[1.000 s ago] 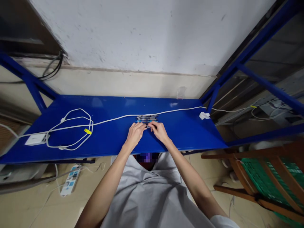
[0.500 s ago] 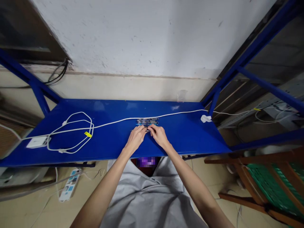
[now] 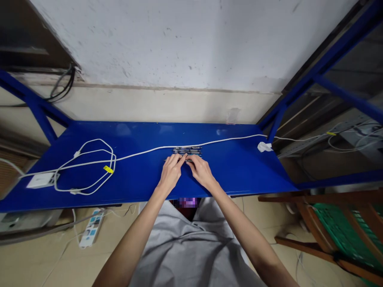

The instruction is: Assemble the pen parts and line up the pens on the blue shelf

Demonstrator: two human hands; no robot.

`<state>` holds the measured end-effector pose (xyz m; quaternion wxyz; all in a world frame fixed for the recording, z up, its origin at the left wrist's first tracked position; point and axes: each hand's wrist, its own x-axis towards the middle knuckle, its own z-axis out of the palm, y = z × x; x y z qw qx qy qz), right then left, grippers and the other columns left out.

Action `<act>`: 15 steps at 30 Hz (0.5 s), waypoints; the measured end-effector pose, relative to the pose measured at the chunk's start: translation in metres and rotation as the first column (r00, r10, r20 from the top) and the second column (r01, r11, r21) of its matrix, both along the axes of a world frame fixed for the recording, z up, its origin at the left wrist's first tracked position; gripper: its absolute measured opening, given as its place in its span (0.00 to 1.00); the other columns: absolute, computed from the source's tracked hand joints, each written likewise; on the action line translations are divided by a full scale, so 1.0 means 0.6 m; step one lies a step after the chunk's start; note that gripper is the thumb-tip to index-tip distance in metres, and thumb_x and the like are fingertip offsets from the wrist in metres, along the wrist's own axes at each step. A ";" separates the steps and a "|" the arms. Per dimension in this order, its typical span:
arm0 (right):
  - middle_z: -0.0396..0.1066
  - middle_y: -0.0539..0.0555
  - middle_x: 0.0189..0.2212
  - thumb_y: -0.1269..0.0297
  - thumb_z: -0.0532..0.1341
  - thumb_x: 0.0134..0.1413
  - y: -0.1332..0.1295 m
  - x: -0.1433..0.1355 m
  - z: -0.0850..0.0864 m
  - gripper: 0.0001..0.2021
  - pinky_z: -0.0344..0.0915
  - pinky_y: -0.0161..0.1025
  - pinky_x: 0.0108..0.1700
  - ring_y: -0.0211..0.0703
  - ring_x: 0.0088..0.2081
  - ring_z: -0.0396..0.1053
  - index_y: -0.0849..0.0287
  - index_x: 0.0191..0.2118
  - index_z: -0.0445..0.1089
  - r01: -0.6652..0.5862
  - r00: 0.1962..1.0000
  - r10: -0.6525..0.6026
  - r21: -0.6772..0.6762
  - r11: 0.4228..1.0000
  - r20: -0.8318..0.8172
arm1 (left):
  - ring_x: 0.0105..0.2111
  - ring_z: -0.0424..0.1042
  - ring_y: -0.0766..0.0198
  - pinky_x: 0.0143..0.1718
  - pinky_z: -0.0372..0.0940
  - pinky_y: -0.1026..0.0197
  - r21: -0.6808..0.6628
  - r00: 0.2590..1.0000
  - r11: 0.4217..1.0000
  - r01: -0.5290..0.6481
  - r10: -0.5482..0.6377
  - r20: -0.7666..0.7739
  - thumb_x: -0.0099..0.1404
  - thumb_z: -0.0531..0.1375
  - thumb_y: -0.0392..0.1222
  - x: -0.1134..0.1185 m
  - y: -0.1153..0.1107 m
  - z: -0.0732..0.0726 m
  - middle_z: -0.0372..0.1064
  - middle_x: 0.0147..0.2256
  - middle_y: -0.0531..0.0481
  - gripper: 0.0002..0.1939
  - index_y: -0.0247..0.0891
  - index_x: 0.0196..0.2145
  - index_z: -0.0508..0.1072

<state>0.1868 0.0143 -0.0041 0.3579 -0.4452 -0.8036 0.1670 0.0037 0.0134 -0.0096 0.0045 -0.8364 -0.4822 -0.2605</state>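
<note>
Fingers of the left hand [image 3: 170, 171] and right hand [image 3: 201, 170] are together on a pen [image 3: 188, 160], largely hidden beneath them, near the middle of the blue table [image 3: 143, 175]. Just beyond lies a row of pens [image 3: 187, 150], its near part covered by the hands. The white adapter [image 3: 42, 180] at left shows no readable writing.

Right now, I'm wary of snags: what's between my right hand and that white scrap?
Bare blue tabletop from right hand to white scrap, in the head view.
</note>
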 end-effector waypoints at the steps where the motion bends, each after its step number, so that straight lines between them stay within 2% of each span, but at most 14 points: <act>1: 0.75 0.59 0.44 0.60 0.50 0.75 0.001 0.000 0.000 0.13 0.68 0.43 0.48 0.50 0.46 0.73 0.55 0.51 0.71 0.015 1.000 -0.015 0.004 1.000 0.008 | 0.45 0.69 0.51 0.47 0.65 0.50 0.004 1.000 1.000 0.004 -0.004 0.009 0.73 0.47 0.28 0.000 0.000 0.000 0.72 0.45 0.40 0.27 0.38 0.64 0.69; 5: 0.72 0.58 0.37 0.56 0.48 0.76 0.005 0.001 0.000 0.19 0.67 0.43 0.45 0.50 0.41 0.71 0.56 0.41 0.73 0.073 0.996 -0.074 0.011 0.997 0.056 | 0.45 0.69 0.53 0.49 0.68 0.51 0.007 0.995 0.999 0.037 -0.038 0.092 0.75 0.47 0.31 0.002 -0.001 -0.001 0.72 0.44 0.41 0.24 0.39 0.62 0.70; 10: 0.72 0.57 0.35 0.55 0.47 0.77 0.009 0.002 -0.001 0.20 0.66 0.43 0.45 0.49 0.39 0.69 0.56 0.41 0.73 0.081 0.997 -0.080 -0.018 0.997 0.024 | 0.49 0.70 0.54 0.50 0.70 0.51 -0.014 0.979 0.996 0.088 -0.084 0.185 0.77 0.49 0.34 0.004 -0.004 0.001 0.72 0.47 0.41 0.23 0.41 0.66 0.66; 13: 0.73 0.57 0.36 0.55 0.48 0.76 0.012 0.005 -0.004 0.19 0.66 0.44 0.47 0.49 0.40 0.70 0.56 0.41 0.72 0.100 0.993 -0.102 -0.051 0.994 -0.054 | 0.58 0.68 0.52 0.58 0.68 0.47 0.013 0.969 0.992 0.127 -0.127 0.212 0.76 0.51 0.35 0.005 -0.005 0.011 0.69 0.55 0.39 0.26 0.44 0.69 0.61; 15: 0.74 0.57 0.37 0.54 0.48 0.76 0.013 0.007 -0.006 0.18 0.67 0.44 0.48 0.50 0.41 0.71 0.55 0.41 0.72 0.113 0.988 -0.120 -0.075 0.991 -0.096 | 0.64 0.64 0.50 0.65 0.61 0.42 0.056 0.969 0.995 0.081 -0.092 0.230 0.76 0.54 0.37 0.006 -0.005 0.019 0.66 0.61 0.38 0.27 0.46 0.70 0.61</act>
